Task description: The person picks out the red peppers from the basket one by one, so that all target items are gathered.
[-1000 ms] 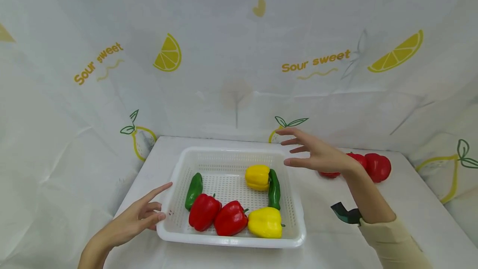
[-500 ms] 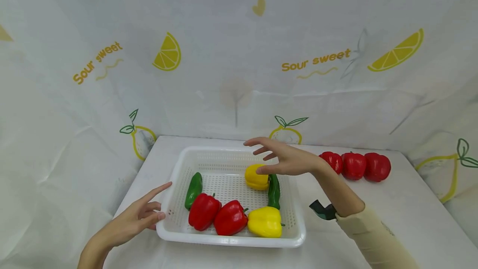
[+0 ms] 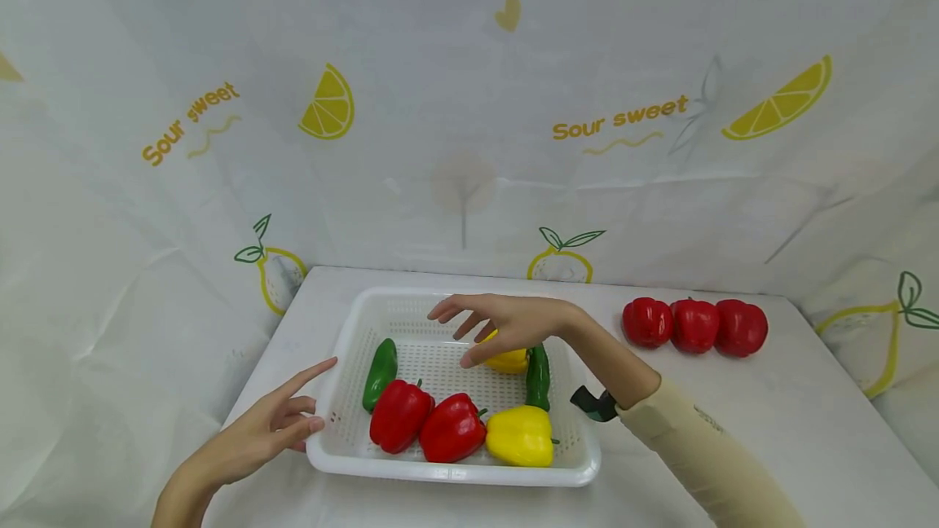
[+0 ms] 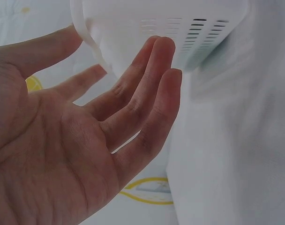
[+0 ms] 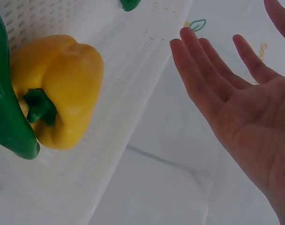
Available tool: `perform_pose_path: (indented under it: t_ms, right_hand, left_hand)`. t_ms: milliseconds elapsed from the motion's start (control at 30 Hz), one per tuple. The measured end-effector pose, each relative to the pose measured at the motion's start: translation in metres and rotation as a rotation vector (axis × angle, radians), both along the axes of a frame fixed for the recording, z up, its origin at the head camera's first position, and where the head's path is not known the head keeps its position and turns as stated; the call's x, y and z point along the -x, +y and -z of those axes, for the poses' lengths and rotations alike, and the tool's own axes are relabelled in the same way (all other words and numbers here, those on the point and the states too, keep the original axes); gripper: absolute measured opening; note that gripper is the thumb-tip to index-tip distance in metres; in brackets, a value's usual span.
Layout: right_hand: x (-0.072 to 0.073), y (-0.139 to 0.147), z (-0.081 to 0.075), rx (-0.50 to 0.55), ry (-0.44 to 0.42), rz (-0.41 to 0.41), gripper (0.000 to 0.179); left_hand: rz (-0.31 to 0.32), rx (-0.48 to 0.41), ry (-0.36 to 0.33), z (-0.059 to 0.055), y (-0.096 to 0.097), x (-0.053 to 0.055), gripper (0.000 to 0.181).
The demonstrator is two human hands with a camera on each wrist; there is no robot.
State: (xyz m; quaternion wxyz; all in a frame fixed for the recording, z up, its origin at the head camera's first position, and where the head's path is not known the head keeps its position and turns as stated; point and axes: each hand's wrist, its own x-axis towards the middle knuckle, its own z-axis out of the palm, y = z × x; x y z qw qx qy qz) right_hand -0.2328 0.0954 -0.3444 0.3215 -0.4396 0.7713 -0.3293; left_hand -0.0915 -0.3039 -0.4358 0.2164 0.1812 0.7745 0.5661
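A white perforated plastic basket [image 3: 451, 473] stands on the table with red and yellow bell peppers and green peppers in it. My left hand [image 3: 257, 430] is at its left side, thumb and index fingertip at the rim, the other fingers loosely bent by the outer wall [image 4: 133, 18]. Over the back of the basket my right hand [image 3: 506, 324] hovers with spread, relaxed fingers and an unfilled palm. It partly covers a yellow bell pepper [image 3: 509, 361], which lies against a long green pepper [image 3: 538, 381]. Another green pepper [image 3: 381, 373] lies at the left.
Two red bell peppers, one [image 3: 402, 416] left of the other [image 3: 453, 429], and a yellow one [image 3: 521, 437] line the basket's front. Three red bell peppers [image 3: 694, 325] sit in a row on the table [image 3: 734, 430] at the back right. A lemon-printed sheet [image 3: 411, 186] hangs behind.
My right hand has moved left, from beyond the basket's right rim to above its back middle, uncovering the row of red bell peppers. The left hand and basket have stayed put.
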Motion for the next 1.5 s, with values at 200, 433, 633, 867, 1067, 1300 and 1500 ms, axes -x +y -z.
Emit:
perform_pose_path:
  t_ms: [200, 433, 633, 867, 1067, 1300, 1500]
  right_hand:
    - [0.009, -0.018, 0.014, -0.063, -0.103, -0.108, 0.066]
    - [0.016, -0.039, 0.031, -0.151, -0.193, -0.251, 0.059]
    - [0.013, -0.05, 0.041, -0.252, -0.247, -0.3, 0.049]
    - [0.009, -0.053, 0.046, -0.372, -0.311, -0.295, 0.044]
    - [0.009, -0.054, 0.045, -0.408, -0.339, -0.313, 0.052]
    - [0.009, -0.054, 0.045, -0.445, -0.341, -0.352, 0.059]
    - [0.008, -0.054, 0.045, -0.454, -0.321, -0.378, 0.063]
  left_hand:
    - [0.004, 0.008, 0.012, -0.001, 0.001, 0.0, 0.078]
    - [-0.009, 0.011, 0.003, -0.001, 0.001, -0.001, 0.079]
    - [-0.015, 0.018, 0.003, -0.001, 0.002, -0.001, 0.078]
    - [-0.016, 0.022, 0.005, -0.002, 0.002, -0.001, 0.079]
    - [-0.012, 0.028, 0.007, -0.002, 0.002, 0.0, 0.078]
    - [-0.01, 0.023, 0.001, -0.002, 0.001, 0.0, 0.078]
    - [-0.023, 0.036, -0.01, -0.003, 0.002, 0.0, 0.079]
